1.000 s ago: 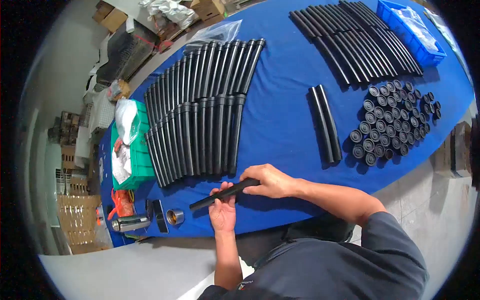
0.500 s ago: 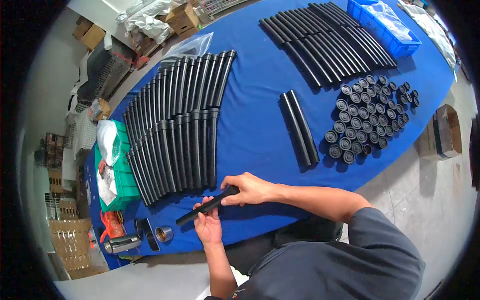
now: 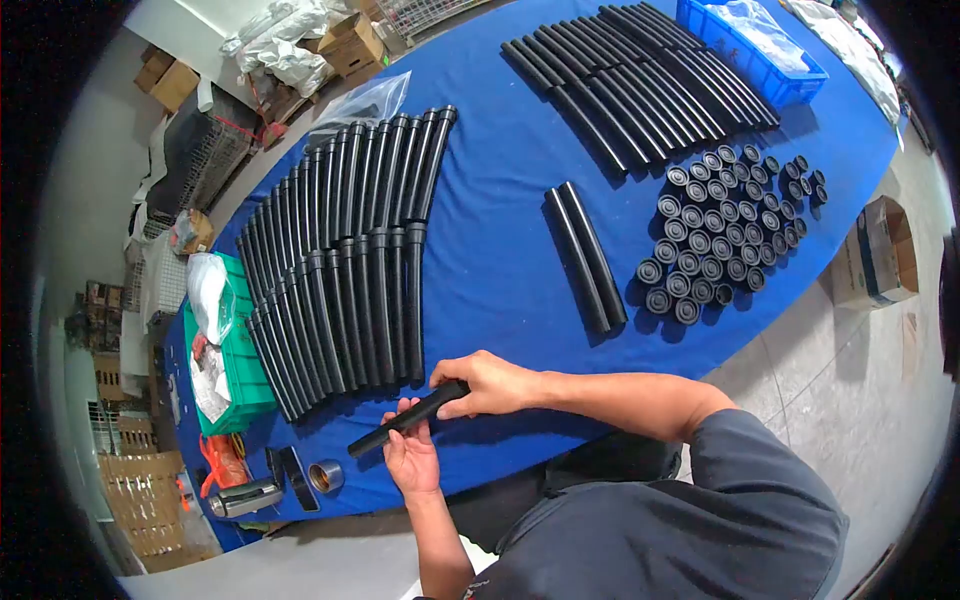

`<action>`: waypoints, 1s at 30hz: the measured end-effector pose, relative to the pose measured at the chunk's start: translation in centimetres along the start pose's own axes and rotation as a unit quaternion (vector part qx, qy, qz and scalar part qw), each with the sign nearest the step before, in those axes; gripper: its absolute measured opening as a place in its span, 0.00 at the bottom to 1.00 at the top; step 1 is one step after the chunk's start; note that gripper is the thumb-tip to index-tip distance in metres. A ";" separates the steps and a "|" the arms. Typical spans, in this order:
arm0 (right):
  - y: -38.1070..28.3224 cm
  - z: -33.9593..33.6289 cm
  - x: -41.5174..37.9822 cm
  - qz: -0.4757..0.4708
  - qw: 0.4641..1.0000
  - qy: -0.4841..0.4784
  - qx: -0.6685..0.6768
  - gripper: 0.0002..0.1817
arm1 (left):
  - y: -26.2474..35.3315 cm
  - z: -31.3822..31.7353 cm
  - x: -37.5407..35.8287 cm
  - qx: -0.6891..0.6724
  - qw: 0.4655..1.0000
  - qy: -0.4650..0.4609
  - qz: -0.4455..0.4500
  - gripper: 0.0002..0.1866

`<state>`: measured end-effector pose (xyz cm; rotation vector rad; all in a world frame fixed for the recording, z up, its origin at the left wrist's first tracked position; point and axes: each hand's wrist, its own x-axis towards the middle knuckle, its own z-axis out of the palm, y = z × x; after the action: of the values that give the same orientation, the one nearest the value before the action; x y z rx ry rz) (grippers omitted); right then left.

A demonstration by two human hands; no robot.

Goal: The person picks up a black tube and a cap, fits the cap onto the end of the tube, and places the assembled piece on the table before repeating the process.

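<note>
I hold a black tube (image 3: 377,434) over the near edge of the blue table (image 3: 500,215). My right hand (image 3: 485,384) grips its upper end, and my left hand (image 3: 410,452) cradles its middle from below. Just beyond my hands lie two rows of finished black tubes with flared ends (image 3: 345,245), side by side. Two plain black tubes (image 3: 585,257) lie alone in the middle of the table. To the right of them is a cluster of several black round caps (image 3: 722,230).
Another row of plain black tubes (image 3: 640,80) lies at the far side beside a blue bin (image 3: 750,45). A green crate (image 3: 235,350), a metal ring (image 3: 326,476) and a metal tool (image 3: 243,496) sit at the left end. A cardboard box (image 3: 875,255) stands on the floor.
My view has shifted, so everything sits lower and further left in the frame. Both hands keep hold of the same tube, with little change in grip.
</note>
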<state>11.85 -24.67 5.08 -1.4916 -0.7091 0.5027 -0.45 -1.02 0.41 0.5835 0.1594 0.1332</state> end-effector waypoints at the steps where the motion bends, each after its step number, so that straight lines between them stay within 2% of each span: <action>1: -1.0 -0.5 -0.1 0.085 0.994 -0.034 0.058 0.19 | 0.0 0.0 0.0 -0.001 1.000 -0.002 -0.002 0.17; 5: 1.1 -0.1 0.3 0.091 0.986 -0.050 0.128 0.14 | -0.3 1.3 0.1 0.043 0.999 -0.009 0.005 0.19; 7: 0.6 -0.3 0.4 0.110 0.984 -0.033 0.138 0.13 | -0.2 1.5 -0.2 0.061 0.998 0.016 -0.026 0.22; 9: 1.3 -0.4 0.6 0.115 0.972 -0.028 0.202 0.14 | 0.5 3.2 -0.6 0.187 0.974 0.052 -0.120 0.20; 10: 1.7 -0.7 0.8 0.118 0.973 -0.033 0.194 0.13 | 0.9 4.1 -0.8 0.276 0.945 0.033 -0.172 0.15; 12: 1.1 -1.1 0.9 0.139 0.972 -0.021 0.189 0.11 | 0.7 5.9 -2.1 0.474 0.861 0.035 -0.182 0.12; 14: 1.1 -1.4 1.0 0.138 0.968 -0.031 0.206 0.11 | 1.6 9.6 -2.9 0.672 0.740 -0.026 0.016 0.13; 15: 1.0 -1.6 1.1 0.138 0.968 -0.040 0.204 0.11 | 2.0 11.1 -2.6 0.748 0.652 -0.057 0.112 0.13; 16: 0.9 -1.7 1.1 0.139 0.969 -0.048 0.200 0.11 | 3.2 11.9 -1.5 0.810 0.520 -0.136 0.234 0.17; 19: 0.6 -2.0 1.1 0.130 0.966 -0.072 0.211 0.11 | 4.1 12.1 -0.4 0.881 0.392 -0.160 0.210 0.27; 22: 1.1 -1.8 1.1 0.116 0.967 -0.088 0.208 0.11 | 4.5 10.5 -0.5 0.885 0.422 -0.164 0.108 0.29; 29: 0.1 -1.9 0.9 0.113 0.978 -0.093 0.151 0.10 | 4.5 10.5 -0.9 0.888 0.419 -0.163 0.100 0.28; 30: 0.4 -2.0 0.9 0.115 0.977 -0.106 0.147 0.13 | 4.4 10.6 -0.9 0.887 0.422 -0.161 0.098 0.27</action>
<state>13.96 -25.46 4.95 -1.2569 -0.5984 0.9137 0.28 -3.18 11.67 2.8211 -0.2579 0.0144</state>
